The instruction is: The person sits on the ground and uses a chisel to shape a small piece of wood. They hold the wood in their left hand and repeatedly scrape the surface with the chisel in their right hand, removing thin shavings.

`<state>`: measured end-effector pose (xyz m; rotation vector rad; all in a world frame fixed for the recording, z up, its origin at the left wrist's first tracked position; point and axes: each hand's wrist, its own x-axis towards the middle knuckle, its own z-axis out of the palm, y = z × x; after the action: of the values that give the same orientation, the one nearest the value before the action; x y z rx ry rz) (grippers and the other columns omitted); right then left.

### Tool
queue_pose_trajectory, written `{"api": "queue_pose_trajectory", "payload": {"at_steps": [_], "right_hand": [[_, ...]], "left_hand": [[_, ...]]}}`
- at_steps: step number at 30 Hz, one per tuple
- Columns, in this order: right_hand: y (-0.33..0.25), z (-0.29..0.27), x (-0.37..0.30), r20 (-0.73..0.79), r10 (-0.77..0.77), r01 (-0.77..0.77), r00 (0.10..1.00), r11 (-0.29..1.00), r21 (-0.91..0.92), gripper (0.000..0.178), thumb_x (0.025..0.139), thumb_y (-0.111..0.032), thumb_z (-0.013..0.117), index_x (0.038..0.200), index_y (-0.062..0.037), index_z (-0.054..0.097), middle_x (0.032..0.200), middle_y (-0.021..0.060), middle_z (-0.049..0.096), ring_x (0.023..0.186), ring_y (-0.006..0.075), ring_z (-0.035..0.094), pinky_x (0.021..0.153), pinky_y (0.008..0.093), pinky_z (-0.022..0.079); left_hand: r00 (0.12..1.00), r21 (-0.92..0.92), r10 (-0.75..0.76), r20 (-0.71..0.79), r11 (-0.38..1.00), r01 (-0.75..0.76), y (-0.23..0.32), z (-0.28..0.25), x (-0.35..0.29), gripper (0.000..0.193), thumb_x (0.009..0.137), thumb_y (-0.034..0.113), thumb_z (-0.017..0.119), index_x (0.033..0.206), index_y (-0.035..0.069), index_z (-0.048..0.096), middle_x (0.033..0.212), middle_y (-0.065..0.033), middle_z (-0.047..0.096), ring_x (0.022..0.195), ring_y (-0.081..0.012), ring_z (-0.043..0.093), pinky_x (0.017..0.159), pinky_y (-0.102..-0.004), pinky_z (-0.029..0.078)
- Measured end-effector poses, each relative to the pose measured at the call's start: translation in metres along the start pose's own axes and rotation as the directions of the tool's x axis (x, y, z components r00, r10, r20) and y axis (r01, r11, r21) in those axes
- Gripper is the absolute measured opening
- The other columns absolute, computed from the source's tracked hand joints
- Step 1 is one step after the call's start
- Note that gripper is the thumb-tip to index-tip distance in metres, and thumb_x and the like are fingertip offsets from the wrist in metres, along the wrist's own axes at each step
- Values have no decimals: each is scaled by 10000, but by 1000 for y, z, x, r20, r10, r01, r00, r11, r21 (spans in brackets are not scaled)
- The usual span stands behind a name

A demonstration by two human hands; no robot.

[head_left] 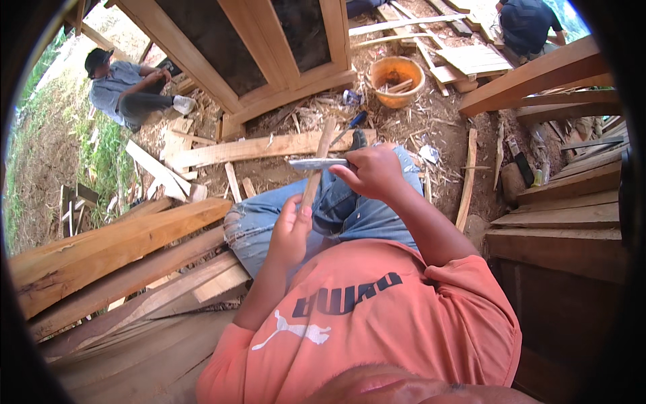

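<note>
My left hand is closed round the lower end of a thin wooden stick, which points up and away over my lap. In my right hand is a knife, its pale blade pointing left and lying across the stick above my left fingers. The right fingers wrap the handle and hide most of it. Just beyond the stick's far end, a blue-handled tool lies near a long plank; its kind is unclear.
An orange bucket holding wood scraps stands ahead, among shavings. A wooden frame rises at the far left of it. Thick beams lie at my left, stacked boards at my right. One person sits far left; another crouches far right.
</note>
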<state>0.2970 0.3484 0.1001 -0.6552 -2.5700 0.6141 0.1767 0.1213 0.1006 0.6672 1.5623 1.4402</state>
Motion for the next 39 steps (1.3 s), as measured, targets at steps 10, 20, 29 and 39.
{"api": "queue_pose_trajectory", "payload": {"at_steps": [10, 20, 29, 39], "right_hand": [[110, -14, 63, 2, 622, -622, 783, 782, -26, 680, 1013, -680, 460, 941, -90, 790, 868, 164, 756, 896, 351, 740, 800, 495, 556], [50, 76, 16, 266, 455, -508, 850, 841, 186, 720, 993, -691, 505, 872, -30, 763, 839, 202, 737, 871, 386, 723, 788, 496, 541], [-6, 61, -5, 81, 158, -178, 984, 896, 407, 538, 983, -495, 653, 783, 3, 668, 661, 190, 636, 625, 401, 612, 594, 483, 450], [-31, 52, -16, -109, -210, 205, 972, 977, -52, 546, 898, -548, 729, 628, -101, 570, 586, 108, 571, 540, 342, 599, 497, 454, 433]], "left_hand": [[990, -64, -137, 14, 988, 138, -26, -17, -25, 257, 1128, 282, 488, 1293, 86, 502, 700, 45, 427, 500, -21, 344, 445, -198, 276], [991, -114, -104, -88, 989, 94, -10, -36, -17, 271, 1139, 269, 429, 1287, 62, 521, 696, 33, 426, 469, -34, 340, 418, -204, 288], [984, -208, -171, -57, 966, 156, -9, -28, -25, 298, 1143, 283, 415, 1312, 71, 539, 739, 33, 433, 496, -35, 354, 438, -196, 317], [1000, -86, -21, -19, 996, 19, -29, -19, -20, 304, 1140, 270, 444, 1316, 40, 537, 737, 54, 414, 596, -21, 341, 520, -189, 288]]}}
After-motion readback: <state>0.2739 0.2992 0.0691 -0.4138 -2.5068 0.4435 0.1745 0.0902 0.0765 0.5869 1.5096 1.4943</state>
